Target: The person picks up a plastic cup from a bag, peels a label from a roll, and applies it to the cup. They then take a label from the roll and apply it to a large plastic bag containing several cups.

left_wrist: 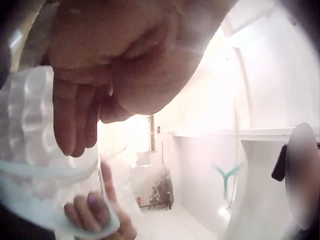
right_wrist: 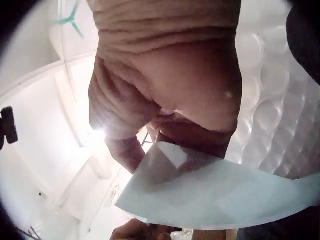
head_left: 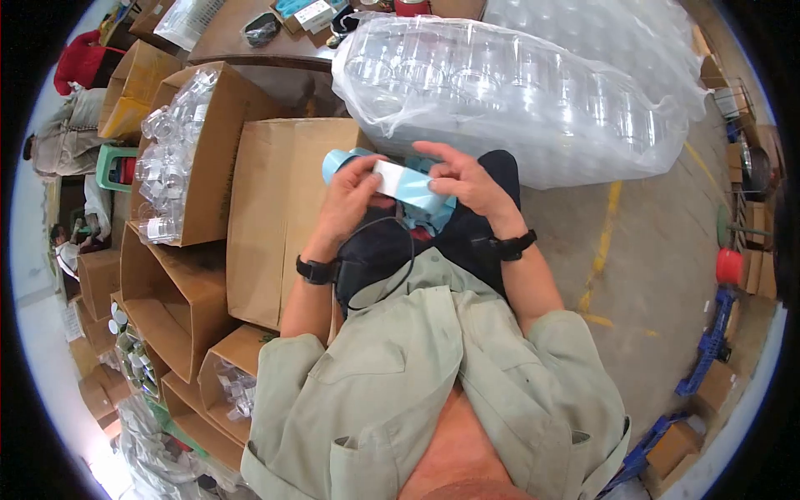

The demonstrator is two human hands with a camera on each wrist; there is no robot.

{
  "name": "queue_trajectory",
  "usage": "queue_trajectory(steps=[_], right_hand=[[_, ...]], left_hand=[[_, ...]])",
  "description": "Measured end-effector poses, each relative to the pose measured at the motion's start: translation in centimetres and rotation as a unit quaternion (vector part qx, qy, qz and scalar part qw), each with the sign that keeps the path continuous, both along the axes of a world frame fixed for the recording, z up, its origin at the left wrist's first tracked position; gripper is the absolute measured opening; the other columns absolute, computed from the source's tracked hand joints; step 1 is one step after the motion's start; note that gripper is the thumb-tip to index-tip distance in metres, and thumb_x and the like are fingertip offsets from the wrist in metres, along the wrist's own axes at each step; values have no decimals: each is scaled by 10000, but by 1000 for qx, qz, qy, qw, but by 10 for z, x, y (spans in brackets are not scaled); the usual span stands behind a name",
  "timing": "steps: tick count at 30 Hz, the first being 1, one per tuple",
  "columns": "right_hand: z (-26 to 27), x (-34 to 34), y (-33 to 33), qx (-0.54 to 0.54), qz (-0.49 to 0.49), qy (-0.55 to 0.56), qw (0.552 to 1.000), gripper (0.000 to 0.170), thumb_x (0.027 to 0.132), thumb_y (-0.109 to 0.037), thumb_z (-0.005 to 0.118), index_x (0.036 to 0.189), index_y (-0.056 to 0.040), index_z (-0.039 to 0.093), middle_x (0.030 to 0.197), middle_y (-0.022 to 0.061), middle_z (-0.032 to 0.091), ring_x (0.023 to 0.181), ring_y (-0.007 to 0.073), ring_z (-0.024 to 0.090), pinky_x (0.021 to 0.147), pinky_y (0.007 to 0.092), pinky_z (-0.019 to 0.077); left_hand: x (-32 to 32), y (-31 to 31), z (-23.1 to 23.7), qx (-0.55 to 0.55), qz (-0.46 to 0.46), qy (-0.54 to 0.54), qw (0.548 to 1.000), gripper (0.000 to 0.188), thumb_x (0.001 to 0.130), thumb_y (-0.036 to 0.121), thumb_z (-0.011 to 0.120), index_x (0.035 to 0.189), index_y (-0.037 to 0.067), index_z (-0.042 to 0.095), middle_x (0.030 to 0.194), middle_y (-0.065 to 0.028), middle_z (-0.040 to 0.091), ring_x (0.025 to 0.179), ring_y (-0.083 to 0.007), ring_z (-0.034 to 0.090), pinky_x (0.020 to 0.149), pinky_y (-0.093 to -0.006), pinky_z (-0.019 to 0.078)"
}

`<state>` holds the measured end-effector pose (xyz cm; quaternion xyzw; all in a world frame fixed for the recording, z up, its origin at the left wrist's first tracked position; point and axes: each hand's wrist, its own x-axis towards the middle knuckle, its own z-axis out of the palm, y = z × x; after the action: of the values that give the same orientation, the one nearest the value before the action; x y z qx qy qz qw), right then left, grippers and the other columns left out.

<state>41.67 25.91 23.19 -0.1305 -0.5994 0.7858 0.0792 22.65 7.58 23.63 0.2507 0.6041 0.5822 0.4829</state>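
Note:
Both hands hold a bendy light-blue and white strip [head_left: 408,185] in front of the lap, its left end curling past the fingers. The left hand [head_left: 350,198] pinches its white part between thumb and fingers. On the other side, the right hand [head_left: 473,185] grips the blue end with the thumb on top, and its index finger points out straight. In the right wrist view the strip [right_wrist: 200,200] bows below the right hand [right_wrist: 175,95]. The left wrist view shows the left hand [left_wrist: 120,55] above the strip's edge. More light-blue pieces [head_left: 429,218] lie between the thighs.
A large plastic-wrapped pack of clear jars [head_left: 508,92] stands ahead. To the left are a closed cardboard box [head_left: 283,208] and an open box [head_left: 212,158] heaped with clear containers [head_left: 171,158]. A brown table [head_left: 242,33] is behind them. A yellow line [head_left: 602,242] marks the floor at right.

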Motion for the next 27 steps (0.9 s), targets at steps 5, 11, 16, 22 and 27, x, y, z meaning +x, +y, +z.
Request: queue_trajectory(steps=[5,11,16,22,27], right_hand=[[-32,18,15,-80,-87,42,992,593,914,-92,641,1495,-45,532,817,-71,586,744,33,507,712,205,387],[-53,33,6,-92,-82,-12,992,580,904,-85,654,1472,-41,549,824,-70,598,753,35,522,735,204,395],[-64,41,-1,-132,-109,-18,985,601,876,-86,657,1464,-19,546,814,-72,567,726,37,494,695,195,372],[-81,47,5,-165,-142,1,976,585,897,-113,679,1457,-10,548,840,-68,592,770,48,545,754,214,428],[-86,52,20,-128,-182,43,974,529,939,-160,714,1437,-41,583,940,-55,629,861,61,562,800,239,456]], left_hand=[[-54,18,62,48,76,139,986,407,1051,76,525,1449,-7,518,1103,-140,733,933,-201,740,787,-334,649],[-107,83,106,33,111,380,918,461,995,79,554,1435,-49,500,918,-169,756,879,-221,759,730,-356,617],[-147,137,113,-45,87,595,798,533,964,156,563,1448,-54,493,1027,-249,742,870,-295,759,797,-390,606],[-160,177,88,-27,75,699,711,412,902,129,540,1277,-40,534,951,-385,675,932,-571,658,860,-598,533],[-148,191,79,-54,36,673,737,514,916,299,640,1314,-20,572,1003,-319,714,1012,-508,677,906,-528,540]])
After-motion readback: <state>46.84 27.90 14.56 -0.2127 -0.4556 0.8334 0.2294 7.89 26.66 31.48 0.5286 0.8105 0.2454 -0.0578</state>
